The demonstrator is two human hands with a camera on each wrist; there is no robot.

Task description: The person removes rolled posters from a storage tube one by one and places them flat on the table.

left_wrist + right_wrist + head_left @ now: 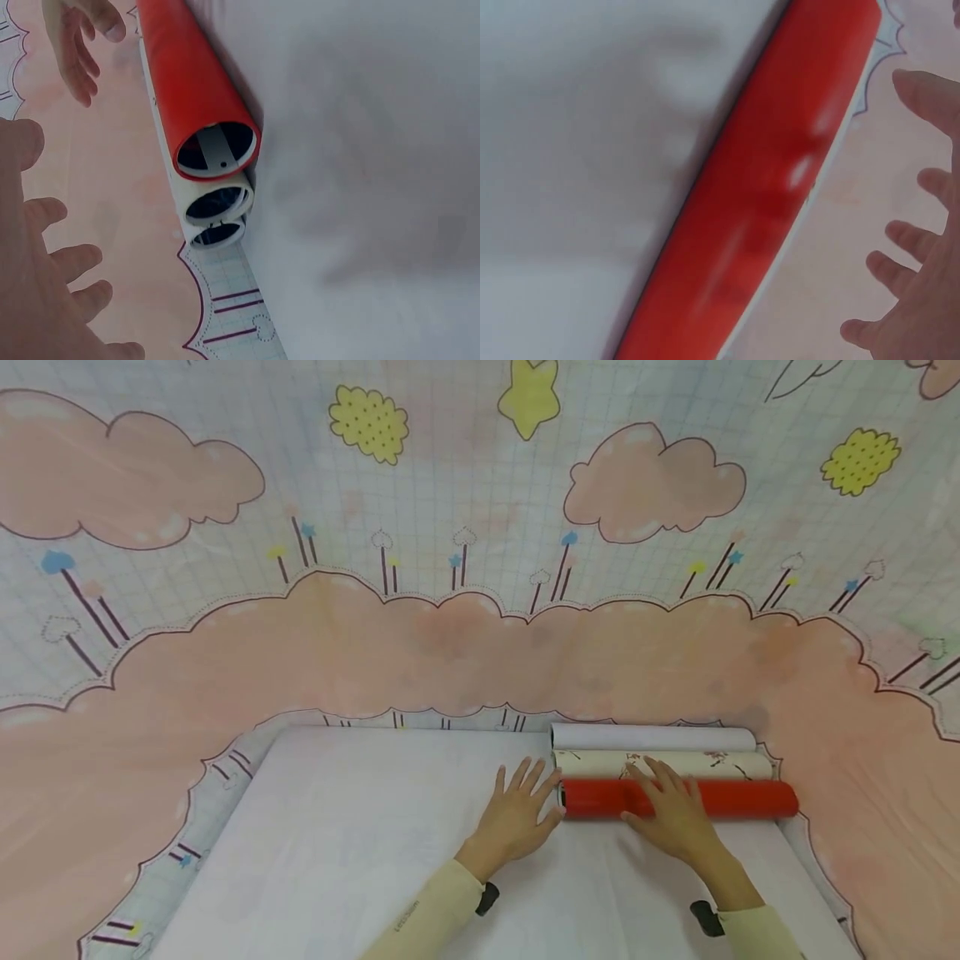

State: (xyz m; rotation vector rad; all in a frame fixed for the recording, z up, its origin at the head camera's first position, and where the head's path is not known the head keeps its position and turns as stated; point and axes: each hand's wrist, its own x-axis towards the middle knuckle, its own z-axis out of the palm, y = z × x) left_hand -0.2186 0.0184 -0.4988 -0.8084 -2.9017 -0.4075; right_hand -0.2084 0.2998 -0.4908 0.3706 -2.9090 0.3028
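Along the far right part of the white table (360, 843), a red roll (742, 799) is lying nearest us, with a cream patterned roll (600, 765) sitting just behind it and a white roll (652, 737) resting at the back. We are holding our right hand (675, 820) over the red roll and our left hand (513, 818) just beside its hollow left end. Each grip is looking unclenched, the fingers splayed and fairly straight. Beyond the table, a pinkish cartoon-printed cloth (450, 647) is showing.
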